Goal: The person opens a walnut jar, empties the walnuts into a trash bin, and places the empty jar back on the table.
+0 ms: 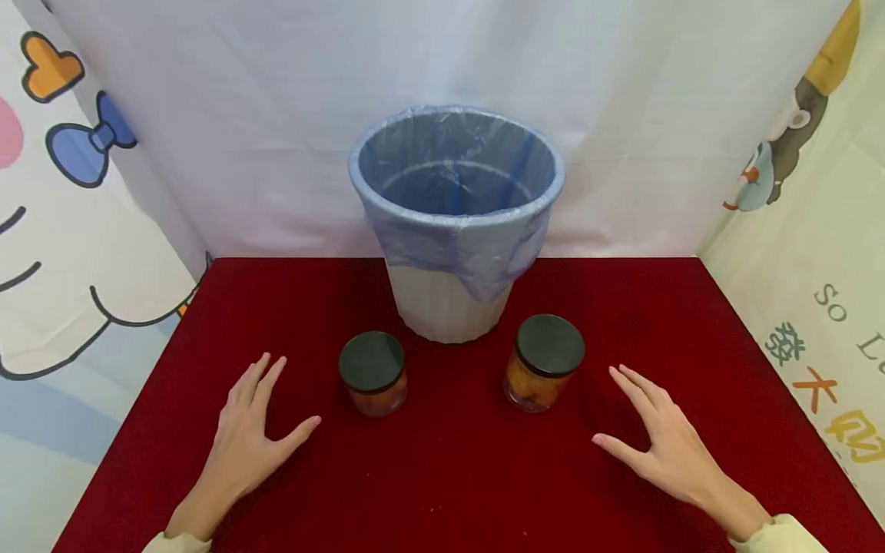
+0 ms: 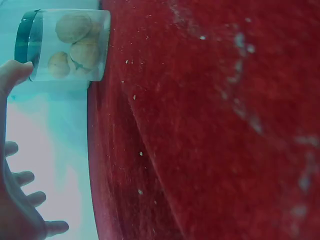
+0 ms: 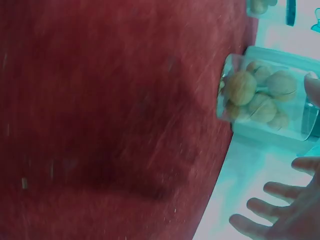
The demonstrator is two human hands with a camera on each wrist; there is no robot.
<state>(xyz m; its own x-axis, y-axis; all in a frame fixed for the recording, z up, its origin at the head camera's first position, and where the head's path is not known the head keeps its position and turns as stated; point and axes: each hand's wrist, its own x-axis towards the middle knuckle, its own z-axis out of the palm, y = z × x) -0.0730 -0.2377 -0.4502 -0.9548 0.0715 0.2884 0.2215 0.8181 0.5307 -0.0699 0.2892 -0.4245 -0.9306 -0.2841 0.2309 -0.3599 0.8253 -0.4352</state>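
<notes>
Two clear jars with dark lids stand upright on the red cloth. The left jar (image 1: 373,374) is the smaller, and round tan pieces like walnuts (image 2: 85,52) show through its wall in the left wrist view. The right jar (image 1: 543,363) is taller, with several similar pieces (image 3: 262,102) inside. My left hand (image 1: 247,434) is spread with thumb apart, to the left of the smaller jar and not touching it. To the right of the taller jar, my right hand (image 1: 664,445) is likewise spread, thumb toward the jar, holding nothing.
Behind the jars stands a white bin (image 1: 449,303) lined with a bluish plastic bag (image 1: 459,238), its mouth open upward. A white sheet (image 1: 276,115) hangs at the back, and printed panels (image 1: 69,253) border the red cloth (image 1: 442,476) on both sides.
</notes>
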